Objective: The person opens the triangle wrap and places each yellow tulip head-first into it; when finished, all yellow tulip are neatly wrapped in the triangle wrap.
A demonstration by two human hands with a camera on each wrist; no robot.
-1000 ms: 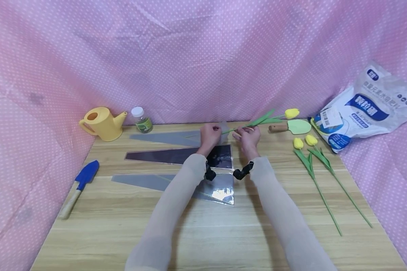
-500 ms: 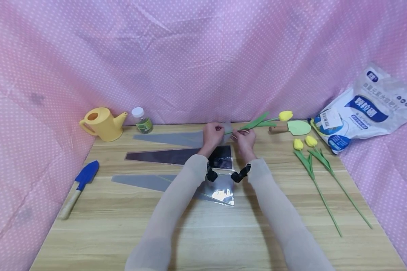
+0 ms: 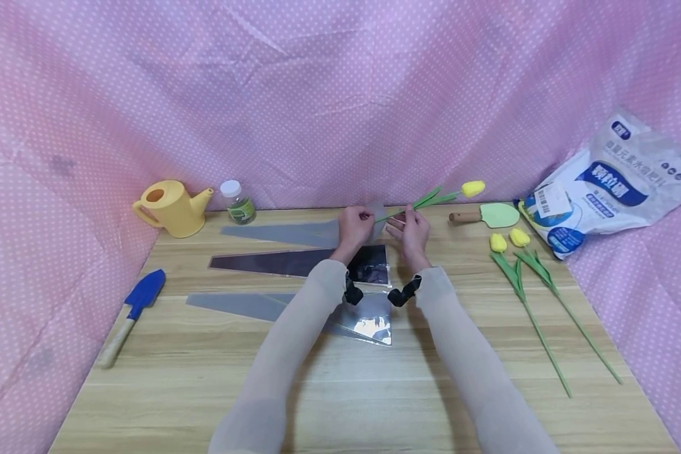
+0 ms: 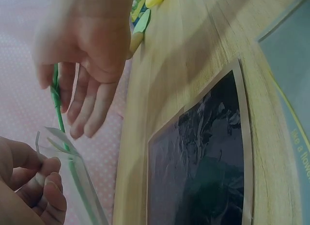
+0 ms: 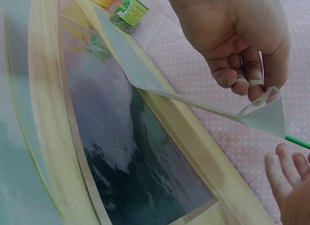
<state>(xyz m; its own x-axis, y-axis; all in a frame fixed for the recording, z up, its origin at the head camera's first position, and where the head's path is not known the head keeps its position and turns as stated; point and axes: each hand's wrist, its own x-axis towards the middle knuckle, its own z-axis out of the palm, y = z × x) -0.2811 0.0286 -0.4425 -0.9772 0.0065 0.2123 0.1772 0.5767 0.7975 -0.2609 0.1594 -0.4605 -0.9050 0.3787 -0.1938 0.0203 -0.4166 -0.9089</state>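
My left hand (image 3: pixel 354 228) pinches the mouth of a tapered translucent grey flower sleeve (image 3: pixel 286 233) at the back of the table. In the left wrist view, the sleeve's mouth stands apart and the green stem of a tulip (image 4: pixel 57 106) runs down inside the sleeve. My right hand (image 3: pixel 413 233) pinches this stem just below the leaves, its other fingers loosely extended. The tulip's yellow bloom (image 3: pixel 473 188) points right. In the right wrist view, the sleeve's corner (image 5: pixel 269 116) rises from the left fingers (image 5: pixel 254 74), with the stem emerging from it.
A dark sleeve (image 3: pixel 272 261) and another grey sleeve (image 3: pixel 238 304) lie nearer me. Two yellow tulips (image 3: pixel 524 296) lie right, below a green trowel (image 3: pixel 499 215) and a white bag (image 3: pixel 607 183). A yellow watering can (image 3: pixel 176 208), jar (image 3: pixel 238 202) and blue trowel (image 3: pixel 144 293) are left.
The tulip has moved left, its stem going further into the sleeve. My right hand shifted left with it, then moved its hold up the stem to the leaves. My left hand has barely moved.
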